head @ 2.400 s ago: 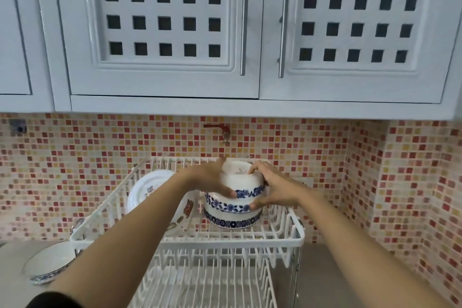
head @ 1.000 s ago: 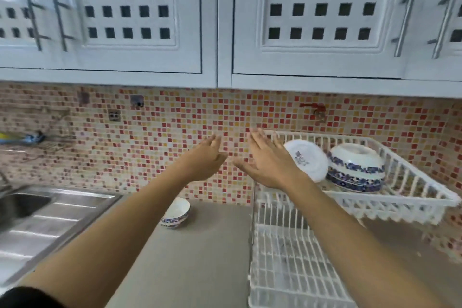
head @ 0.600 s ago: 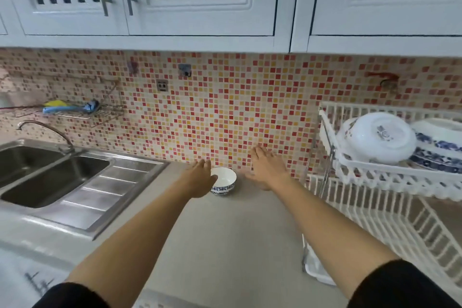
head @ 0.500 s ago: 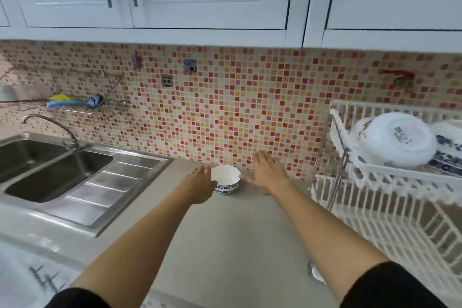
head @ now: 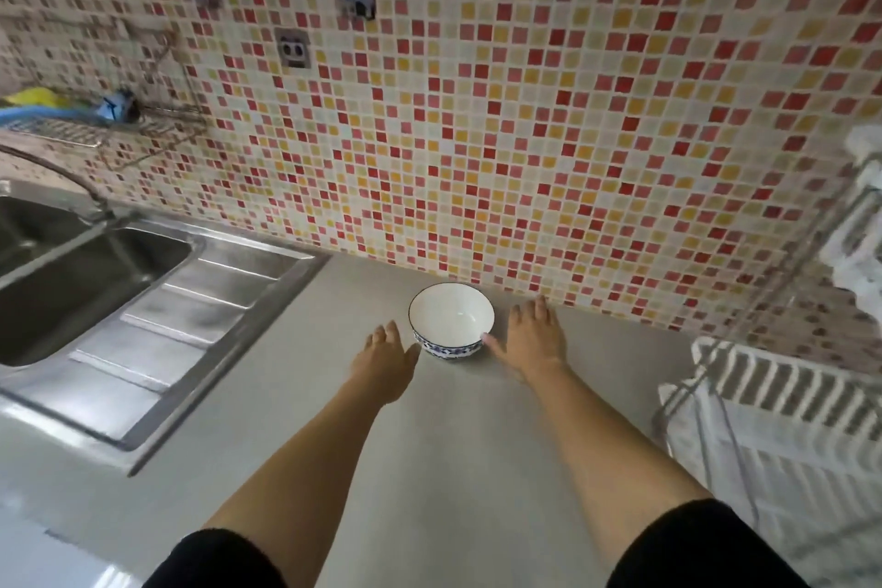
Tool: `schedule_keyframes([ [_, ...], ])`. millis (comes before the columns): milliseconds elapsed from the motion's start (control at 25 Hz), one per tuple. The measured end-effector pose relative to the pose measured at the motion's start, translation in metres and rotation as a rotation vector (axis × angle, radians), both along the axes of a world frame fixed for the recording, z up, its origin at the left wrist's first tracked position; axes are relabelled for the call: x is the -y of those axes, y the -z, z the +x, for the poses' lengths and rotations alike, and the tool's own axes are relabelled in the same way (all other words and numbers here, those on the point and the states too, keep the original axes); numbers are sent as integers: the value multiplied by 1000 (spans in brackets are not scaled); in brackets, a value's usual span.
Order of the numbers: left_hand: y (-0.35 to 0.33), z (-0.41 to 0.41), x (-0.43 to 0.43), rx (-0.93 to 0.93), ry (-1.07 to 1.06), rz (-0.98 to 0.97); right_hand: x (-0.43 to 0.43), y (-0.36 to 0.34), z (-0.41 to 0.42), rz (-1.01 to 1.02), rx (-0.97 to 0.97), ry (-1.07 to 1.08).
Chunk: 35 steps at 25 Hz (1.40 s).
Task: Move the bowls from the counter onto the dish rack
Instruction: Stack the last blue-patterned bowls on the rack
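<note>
Both hands, left (head: 385, 360) and right (head: 532, 339), flank the blue-rimmed bowl (head: 451, 320) with open grips, right thumb perhaps touching; next, close and lift

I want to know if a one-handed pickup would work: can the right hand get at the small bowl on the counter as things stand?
Probably yes. The right hand lies open beside the bowl, its thumb at the rim, with nothing between them; the tiled wall behind leaves little room.

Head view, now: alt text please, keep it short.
Two bare hands, left hand and right hand, flank a small white bowl with a blue patterned band, upright on a grey counter against a mosaic-tiled wall. A steel sink lies left, a white dish rack right.
</note>
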<state>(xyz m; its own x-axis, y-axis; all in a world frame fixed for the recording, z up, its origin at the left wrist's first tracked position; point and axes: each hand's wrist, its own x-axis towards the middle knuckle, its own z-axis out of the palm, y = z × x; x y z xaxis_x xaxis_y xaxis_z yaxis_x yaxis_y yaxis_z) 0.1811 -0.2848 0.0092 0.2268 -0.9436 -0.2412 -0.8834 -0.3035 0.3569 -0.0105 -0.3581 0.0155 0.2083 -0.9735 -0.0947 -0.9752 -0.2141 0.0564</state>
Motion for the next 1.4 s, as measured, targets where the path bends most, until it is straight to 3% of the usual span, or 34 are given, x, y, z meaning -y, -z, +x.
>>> schedule_keyframes([
  [200, 41, -4, 56, -171, -169, 24, 50, 42, 13, 67, 138, 41],
  [360, 57, -9, 83, -252, -291, 65, 75, 64, 25, 252, 396, 203],
  [600, 55, -19, 96, -345, -392, 45, 81, 67, 42, 280, 486, 338],
  [840, 36, -27, 57, -365, -449, -67, 33, 60, 38, 143, 592, 317],
  [1040, -6, -33, -8, -314, -354, -215, -39, 17, 22, -19, 632, 214],
  [1400, -111, -61, -174, -296, -206, -656, -207, -89, -22, -364, 726, 17],
])
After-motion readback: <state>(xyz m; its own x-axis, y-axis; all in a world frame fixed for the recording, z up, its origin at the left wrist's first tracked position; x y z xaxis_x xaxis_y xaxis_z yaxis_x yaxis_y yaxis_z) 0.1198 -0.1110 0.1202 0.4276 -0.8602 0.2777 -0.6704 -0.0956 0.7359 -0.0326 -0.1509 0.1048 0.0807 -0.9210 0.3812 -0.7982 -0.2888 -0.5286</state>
